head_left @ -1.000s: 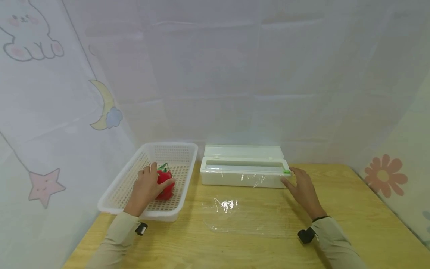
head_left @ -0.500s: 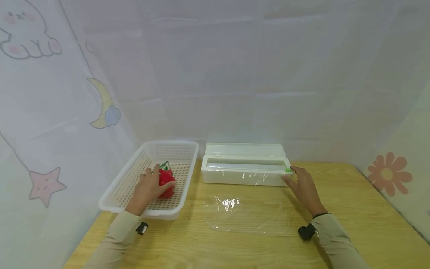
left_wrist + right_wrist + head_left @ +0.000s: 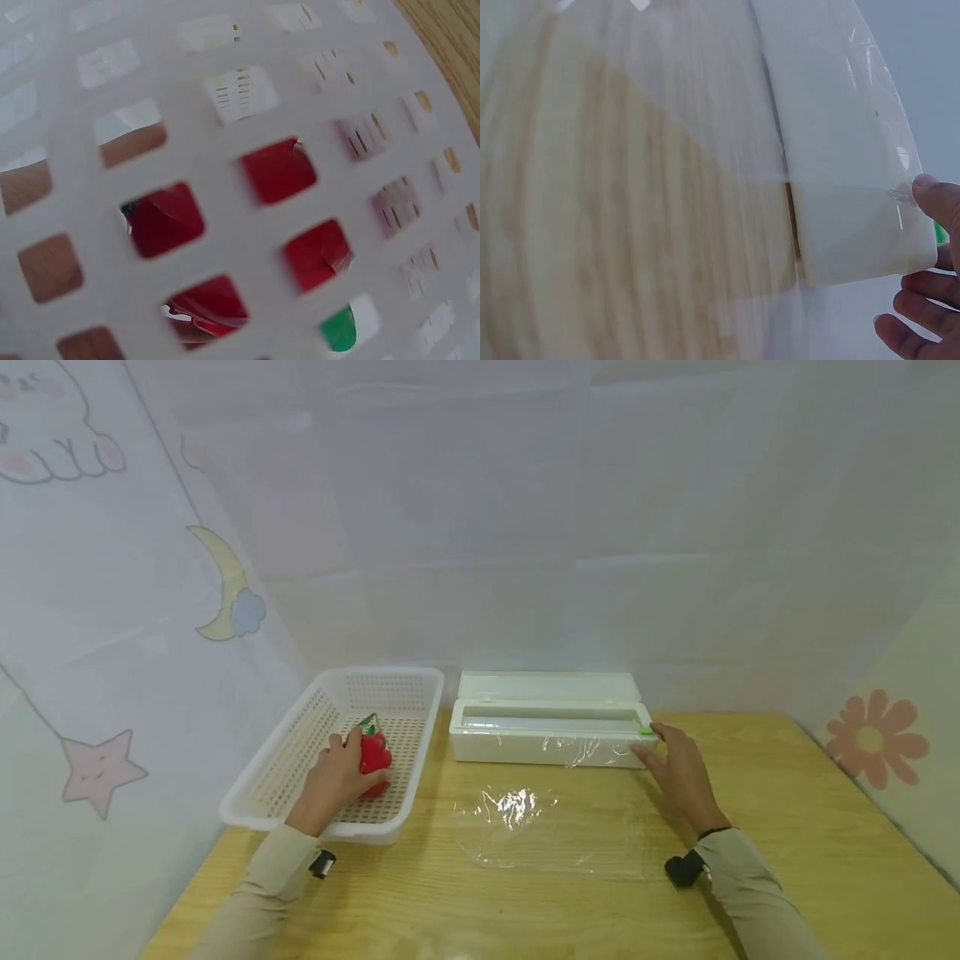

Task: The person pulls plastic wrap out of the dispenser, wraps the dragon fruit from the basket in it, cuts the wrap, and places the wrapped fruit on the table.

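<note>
In the head view my left hand (image 3: 337, 777) reaches into a white perforated basket (image 3: 240, 814) and grips a red, fruit-shaped thing (image 3: 375, 752) with a green top. Through the basket's holes in the left wrist view, patches of the red thing (image 3: 277, 172) show, with shiny clear plastic against it. My right hand (image 3: 678, 777) holds the right end of a white cling film dispenser (image 3: 540, 747), thumb at the front, beside its green slider (image 3: 647, 732). A sheet of clear cling film (image 3: 517, 827) hangs from the dispenser's front onto the table; the right wrist view shows it draped over the box (image 3: 847, 150).
The dispenser's lid (image 3: 547, 685) stands raised at the back. Behind the wooden table (image 3: 525, 918) hangs a pale printed cloth (image 3: 465, 527), and its folds continue along the left and right sides. The basket stands left of the dispenser.
My left fingers have drawn a little closer round the red thing. My right hand stays at the dispenser's end, and the head view has shifted slightly.
</note>
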Available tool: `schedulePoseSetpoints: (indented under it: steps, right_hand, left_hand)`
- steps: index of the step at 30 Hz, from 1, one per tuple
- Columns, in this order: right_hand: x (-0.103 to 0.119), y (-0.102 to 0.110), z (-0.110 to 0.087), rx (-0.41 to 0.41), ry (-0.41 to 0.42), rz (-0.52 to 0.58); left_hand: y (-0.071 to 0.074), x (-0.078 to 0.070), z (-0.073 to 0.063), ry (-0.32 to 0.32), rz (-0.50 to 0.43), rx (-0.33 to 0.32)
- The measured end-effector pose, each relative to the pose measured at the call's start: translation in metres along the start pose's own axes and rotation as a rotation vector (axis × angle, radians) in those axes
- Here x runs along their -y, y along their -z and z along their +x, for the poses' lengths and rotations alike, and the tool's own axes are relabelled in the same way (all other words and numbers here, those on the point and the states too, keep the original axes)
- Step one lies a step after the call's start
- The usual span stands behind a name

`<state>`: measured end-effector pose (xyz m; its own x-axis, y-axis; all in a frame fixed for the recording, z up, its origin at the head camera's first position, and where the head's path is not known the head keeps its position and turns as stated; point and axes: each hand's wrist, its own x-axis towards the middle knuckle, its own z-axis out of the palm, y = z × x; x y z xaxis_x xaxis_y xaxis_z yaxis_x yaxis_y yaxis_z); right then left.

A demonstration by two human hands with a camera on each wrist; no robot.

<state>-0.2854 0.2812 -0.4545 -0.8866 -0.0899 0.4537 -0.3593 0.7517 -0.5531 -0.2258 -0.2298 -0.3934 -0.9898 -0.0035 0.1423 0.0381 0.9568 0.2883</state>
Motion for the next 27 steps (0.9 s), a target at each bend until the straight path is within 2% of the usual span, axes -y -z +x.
schedulePoseSetpoints:
  steps: [13, 17, 23, 27]
  right_hand:
    - [-0.0022, -0.0056, -0.0024, -0.013, -0.017, 0.017]
    - [-0.0037, -0.0076, -0.0034, -0.012, -0.013, 0.018]
    - [-0.0057, -0.0097, -0.0038, -0.005, -0.015, 0.032]
    - [-0.0052, -0.0087, -0.0026, -0.006, -0.009, 0.045]
  left_hand:
    - [-0.0033, 0.0005, -0.0033, -0.007, 0.011, -0.013]
    - [-0.0033, 0.0005, -0.0035, -0.022, 0.044, -0.021]
    - [-0.0017, 0.0022, -0.0037, 0.007, 0.095, -0.012]
    - [-0.0007, 0.0022, -0.0033, 0.002, 0.118, -0.044]
